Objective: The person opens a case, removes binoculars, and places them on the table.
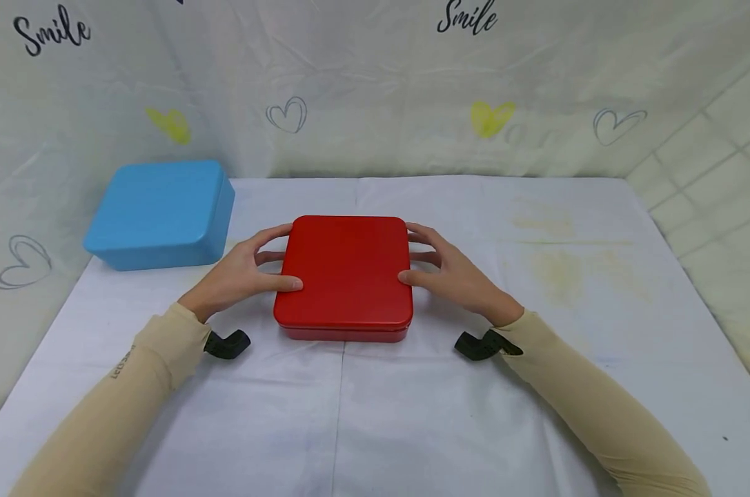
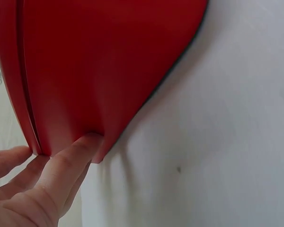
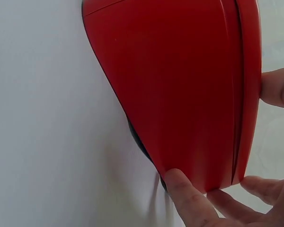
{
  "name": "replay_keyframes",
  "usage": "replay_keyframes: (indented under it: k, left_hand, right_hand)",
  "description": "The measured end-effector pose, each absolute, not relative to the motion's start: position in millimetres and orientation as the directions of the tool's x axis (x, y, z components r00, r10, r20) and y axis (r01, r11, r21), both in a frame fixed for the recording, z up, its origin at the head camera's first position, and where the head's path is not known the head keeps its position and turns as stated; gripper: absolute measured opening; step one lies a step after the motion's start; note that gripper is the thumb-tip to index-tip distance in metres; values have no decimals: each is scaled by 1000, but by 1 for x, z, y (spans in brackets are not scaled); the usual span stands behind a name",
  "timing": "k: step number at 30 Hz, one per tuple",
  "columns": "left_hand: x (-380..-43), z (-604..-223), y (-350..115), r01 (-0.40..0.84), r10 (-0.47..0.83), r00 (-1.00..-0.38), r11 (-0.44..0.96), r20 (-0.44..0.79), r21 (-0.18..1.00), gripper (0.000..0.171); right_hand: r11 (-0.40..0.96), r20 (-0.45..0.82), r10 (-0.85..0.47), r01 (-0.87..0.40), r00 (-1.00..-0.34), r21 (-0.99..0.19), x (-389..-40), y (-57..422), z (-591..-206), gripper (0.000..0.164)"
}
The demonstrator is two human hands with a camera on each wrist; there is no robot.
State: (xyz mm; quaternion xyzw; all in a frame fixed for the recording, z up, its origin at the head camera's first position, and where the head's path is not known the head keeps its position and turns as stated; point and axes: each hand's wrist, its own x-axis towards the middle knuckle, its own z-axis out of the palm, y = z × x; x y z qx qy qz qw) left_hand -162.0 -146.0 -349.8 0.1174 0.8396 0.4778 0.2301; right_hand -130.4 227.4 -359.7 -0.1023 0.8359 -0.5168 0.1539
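Note:
A red lidded box (image 1: 346,273) is between the two hands near the middle of the cloth, its closed lid facing up. My left hand (image 1: 241,270) grips its left side, thumb on the lid's edge and fingers along the side wall. On the opposite side my right hand (image 1: 454,273) holds it the same way. In the left wrist view, fingertips press the red wall (image 2: 90,85) below the lid seam. The right wrist view shows dark pieces (image 3: 139,142) under the box's lower edge. Whether the box touches the cloth all round I cannot tell.
A blue box (image 1: 160,210) stands at the back left of the table, close behind the left hand. White cloth (image 1: 375,421) covers the tabletop. A pale sheet printed with hearts and words (image 1: 375,83) hangs behind it. Black wrist pieces (image 1: 227,344) stick out below both sleeves.

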Motion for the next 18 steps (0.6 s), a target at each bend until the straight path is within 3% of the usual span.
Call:
replay_keyframes:
  k: [18]
  left_hand:
    - [-163, -356, -100, -14, 399, -887, 479, -231, 878, 100]
  right_hand:
    - [479, -149, -316, -22, -937, -878, -125, 263, -354, 72]
